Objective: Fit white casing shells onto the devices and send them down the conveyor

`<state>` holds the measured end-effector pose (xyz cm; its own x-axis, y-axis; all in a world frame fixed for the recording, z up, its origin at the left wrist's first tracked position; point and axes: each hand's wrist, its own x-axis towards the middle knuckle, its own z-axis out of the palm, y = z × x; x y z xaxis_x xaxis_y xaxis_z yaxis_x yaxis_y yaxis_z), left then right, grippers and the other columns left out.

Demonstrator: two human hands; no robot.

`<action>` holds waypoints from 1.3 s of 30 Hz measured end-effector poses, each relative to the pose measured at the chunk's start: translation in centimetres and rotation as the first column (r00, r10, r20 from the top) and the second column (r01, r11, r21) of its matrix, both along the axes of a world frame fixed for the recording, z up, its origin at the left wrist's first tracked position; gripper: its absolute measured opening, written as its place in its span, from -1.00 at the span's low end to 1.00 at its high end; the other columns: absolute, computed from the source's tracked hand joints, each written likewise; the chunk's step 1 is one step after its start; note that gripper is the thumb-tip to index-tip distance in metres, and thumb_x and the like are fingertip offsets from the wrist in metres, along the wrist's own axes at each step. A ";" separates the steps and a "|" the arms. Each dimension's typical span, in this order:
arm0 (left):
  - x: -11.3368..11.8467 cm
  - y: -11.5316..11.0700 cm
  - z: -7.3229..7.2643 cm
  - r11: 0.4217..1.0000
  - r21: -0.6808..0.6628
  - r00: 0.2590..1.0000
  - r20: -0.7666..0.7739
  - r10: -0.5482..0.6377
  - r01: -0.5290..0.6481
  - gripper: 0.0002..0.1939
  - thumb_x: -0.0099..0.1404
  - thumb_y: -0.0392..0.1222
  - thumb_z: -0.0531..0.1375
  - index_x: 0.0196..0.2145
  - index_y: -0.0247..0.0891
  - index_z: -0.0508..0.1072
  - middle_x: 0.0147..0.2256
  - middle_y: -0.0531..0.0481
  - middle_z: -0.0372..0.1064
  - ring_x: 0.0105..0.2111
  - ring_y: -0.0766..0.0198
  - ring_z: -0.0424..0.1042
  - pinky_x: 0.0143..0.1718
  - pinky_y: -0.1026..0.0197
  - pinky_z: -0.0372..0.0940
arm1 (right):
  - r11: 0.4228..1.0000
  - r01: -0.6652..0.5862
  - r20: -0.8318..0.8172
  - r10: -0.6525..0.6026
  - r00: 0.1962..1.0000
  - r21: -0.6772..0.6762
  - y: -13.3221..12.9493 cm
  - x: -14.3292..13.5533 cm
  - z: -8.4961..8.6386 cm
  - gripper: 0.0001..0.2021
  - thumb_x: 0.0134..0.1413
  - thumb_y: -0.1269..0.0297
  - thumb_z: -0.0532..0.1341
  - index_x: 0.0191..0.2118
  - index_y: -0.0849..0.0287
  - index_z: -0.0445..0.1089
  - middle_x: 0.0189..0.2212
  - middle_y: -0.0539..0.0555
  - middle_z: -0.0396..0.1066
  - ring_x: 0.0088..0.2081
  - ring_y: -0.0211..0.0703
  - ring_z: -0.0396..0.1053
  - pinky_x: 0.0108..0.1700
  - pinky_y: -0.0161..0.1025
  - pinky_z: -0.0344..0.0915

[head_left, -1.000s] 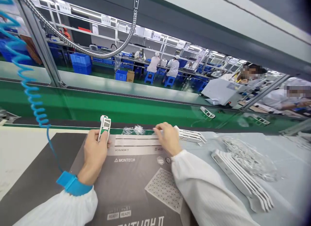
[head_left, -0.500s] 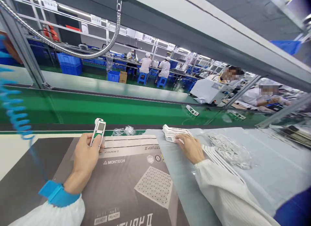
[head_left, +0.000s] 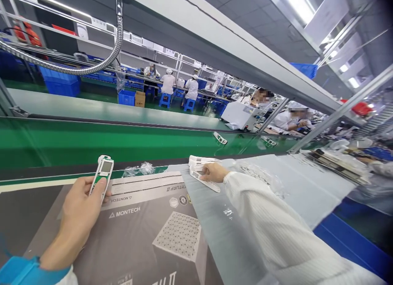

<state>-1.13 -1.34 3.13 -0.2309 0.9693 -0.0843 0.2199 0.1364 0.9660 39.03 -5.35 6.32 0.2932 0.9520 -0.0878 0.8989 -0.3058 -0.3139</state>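
My left hand [head_left: 81, 207] grips a slim white device housing [head_left: 100, 170] with a small grey screen and a green circuit board, held upright above the box's left part. My right hand [head_left: 216, 172] is closed at the fingers on a white plastic shell [head_left: 211, 185], a long narrow piece lying slanted on the grey sheet. Directly behind it, a stack of similar white shells [head_left: 201, 159] rests near the sheet's far edge. The fingertips of my right hand are partly hidden from me.
A flat Montech carton [head_left: 129, 236] lies before me, beside a grey sheet [head_left: 233, 236]. Crumpled clear plastic [head_left: 144, 169] sits at the carton's far edge; a clear bag of parts [head_left: 260, 174] is right. Beyond runs a green conveyor [head_left: 159, 144] carrying white housings [head_left: 220, 138]. Several people work farther off.
My view has swung to the right. My right hand has drawn a white shell out from the stack toward me. My left hand still holds the device housing.
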 end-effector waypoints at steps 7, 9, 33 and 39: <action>-0.1 0.1 -0.2 1.000 -0.003 0.999 0.018 -0.030 0.030 -0.70 0.13 0.10 0.22 -0.26 -0.13 0.40 -0.42 0.06 0.49 -0.42 0.14 0.47 -0.33 0.11 0.33 | 0.997 -0.007 -0.146 -0.005 0.989 -0.081 -0.5 -0.6 0.6 -0.71 -0.42 0.16 0.44 -0.74 0.06 0.31 -0.71 -0.06 0.31 -0.57 -0.23 0.24 -0.48 -0.28 0.14; 0.0 0.1 -0.1 0.999 0.000 0.999 0.041 -0.034 0.034 -0.67 0.12 0.11 0.23 -0.25 -0.15 0.40 -0.42 0.05 0.48 -0.42 0.14 0.46 -0.35 0.12 0.33 | 0.992 -0.021 -0.216 -0.005 0.976 -0.121 -1.0 -0.9 1.1 -0.73 -0.42 0.16 0.43 -0.74 0.08 0.32 -0.72 -0.06 0.31 -0.59 -0.24 0.23 -0.52 -0.29 0.12; 2.3 -0.9 0.1 0.924 -0.093 0.898 0.291 -0.331 0.371 -0.62 0.27 0.13 0.17 -0.24 -0.27 0.44 -0.43 -0.01 0.41 -0.51 0.31 0.35 -0.52 0.28 0.21 | 0.932 0.011 -0.931 0.361 -0.050 0.361 0.9 -22.0 -4.2 -0.42 0.01 0.02 0.37 0.14 0.00 0.29 0.04 0.13 0.45 -0.01 -0.03 0.43 0.06 -0.06 0.32; 2.3 -1.5 0.1 0.883 0.236 0.913 -0.072 -0.402 0.407 -0.68 0.36 -0.06 0.15 0.02 -0.14 0.44 -0.01 -0.04 0.44 -0.02 0.17 0.39 0.04 0.15 0.24 | 0.946 0.044 -0.946 0.322 -0.039 0.320 1.0 -21.4 -5.2 -0.50 0.03 0.12 0.38 0.10 0.06 0.34 0.00 0.15 0.49 0.00 -0.02 0.45 0.10 -0.03 0.33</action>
